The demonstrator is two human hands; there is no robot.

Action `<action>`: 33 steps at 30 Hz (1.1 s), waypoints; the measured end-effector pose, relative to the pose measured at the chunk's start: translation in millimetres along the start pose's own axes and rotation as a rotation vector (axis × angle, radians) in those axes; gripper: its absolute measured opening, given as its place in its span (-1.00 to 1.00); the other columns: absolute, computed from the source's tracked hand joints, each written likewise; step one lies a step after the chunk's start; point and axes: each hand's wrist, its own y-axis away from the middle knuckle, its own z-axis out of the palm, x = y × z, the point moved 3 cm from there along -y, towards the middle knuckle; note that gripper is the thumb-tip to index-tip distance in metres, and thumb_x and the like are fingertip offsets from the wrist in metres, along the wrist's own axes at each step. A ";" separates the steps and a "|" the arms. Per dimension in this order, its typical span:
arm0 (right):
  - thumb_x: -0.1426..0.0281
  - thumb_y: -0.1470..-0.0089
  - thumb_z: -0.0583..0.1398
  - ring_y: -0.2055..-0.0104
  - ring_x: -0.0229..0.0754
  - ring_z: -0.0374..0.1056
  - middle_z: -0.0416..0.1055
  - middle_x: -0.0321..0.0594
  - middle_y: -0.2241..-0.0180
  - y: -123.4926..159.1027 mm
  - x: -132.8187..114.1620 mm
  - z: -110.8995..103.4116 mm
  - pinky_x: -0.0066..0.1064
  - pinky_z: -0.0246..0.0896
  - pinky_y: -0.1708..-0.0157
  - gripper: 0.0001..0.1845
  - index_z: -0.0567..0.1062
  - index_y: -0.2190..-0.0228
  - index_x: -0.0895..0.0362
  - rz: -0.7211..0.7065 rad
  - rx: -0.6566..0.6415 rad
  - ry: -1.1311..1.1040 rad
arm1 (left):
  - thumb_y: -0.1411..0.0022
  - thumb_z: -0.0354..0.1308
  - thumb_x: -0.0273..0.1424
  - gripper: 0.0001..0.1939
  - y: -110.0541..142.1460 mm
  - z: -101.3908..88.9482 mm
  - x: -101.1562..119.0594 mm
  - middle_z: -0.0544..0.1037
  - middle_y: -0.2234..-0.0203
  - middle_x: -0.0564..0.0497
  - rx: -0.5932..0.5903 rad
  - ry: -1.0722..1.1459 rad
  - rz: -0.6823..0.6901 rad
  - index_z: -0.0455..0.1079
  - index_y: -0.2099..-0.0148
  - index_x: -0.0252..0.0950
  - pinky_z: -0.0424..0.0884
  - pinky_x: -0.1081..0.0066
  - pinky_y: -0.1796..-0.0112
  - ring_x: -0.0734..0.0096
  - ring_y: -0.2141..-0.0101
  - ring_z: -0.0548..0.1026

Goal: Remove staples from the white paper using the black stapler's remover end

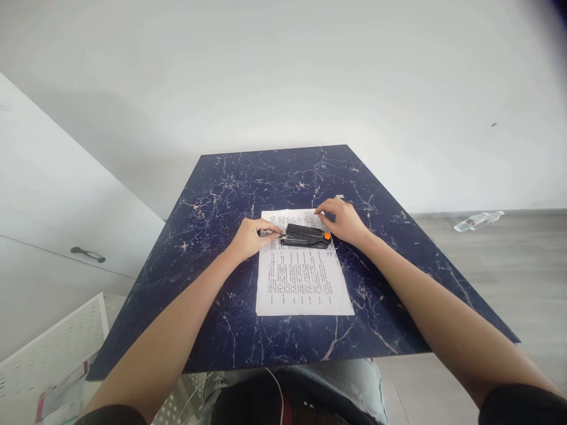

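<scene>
A black stapler [305, 235] with an orange end piece lies across a printed sheet of paper [292, 295]. At the stapler's left end, my left hand [251, 238] pinches it with thumb and forefinger; a thin metal part shows by the fingertips. My right hand [343, 219] is over the sheet's far right corner, just beyond the orange end. Its thumb and forefinger are drawn close together in a pinch, and whatever is between them is too small to make out. The sheet lies flat on the table.
The dark blue marbled table [248, 183] meets a white wall. A small pale item [340, 196] lies behind my right hand. On the floor at right is a clear plastic bottle [478, 221]. A white perforated basket [53, 342] stands at lower left, below a cabinet handle [88, 255].
</scene>
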 end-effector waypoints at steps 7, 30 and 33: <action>0.42 -0.19 0.15 0.14 0.04 0.42 0.58 -0.14 0.18 -0.2 -1.1 -1.5 -0.03 0.32 0.09 -0.78 0.61 0.24 0.02 -0.016 -0.010 -0.006 | -0.28 0.34 -0.31 -0.86 -0.4 -10.5 1.0 0.72 0.21 -0.06 0.156 0.122 -0.050 0.65 0.14 -0.20 0.62 0.18 0.08 0.24 0.20 0.69; 0.43 -0.18 0.15 0.16 0.01 0.39 0.57 -0.19 0.21 0.5 -3.4 1.1 -0.05 0.31 0.08 -0.78 0.60 0.25 0.00 -0.042 -0.019 -0.009 | -0.23 0.36 -0.37 -0.96 -0.5 -0.7 4.7 0.72 0.27 0.01 -0.015 0.049 0.049 0.65 0.24 -0.15 0.60 0.17 0.06 0.28 0.23 0.68; 0.42 -0.19 0.15 0.16 0.01 0.39 0.57 -0.19 0.21 0.7 -3.4 0.6 -0.05 0.32 0.08 -0.78 0.60 0.25 0.00 -0.042 -0.020 -0.009 | -0.23 0.37 -0.37 -0.95 -0.8 -0.3 4.0 0.72 0.26 0.01 -0.016 0.048 0.039 0.65 0.24 -0.15 0.59 0.17 0.05 0.27 0.22 0.68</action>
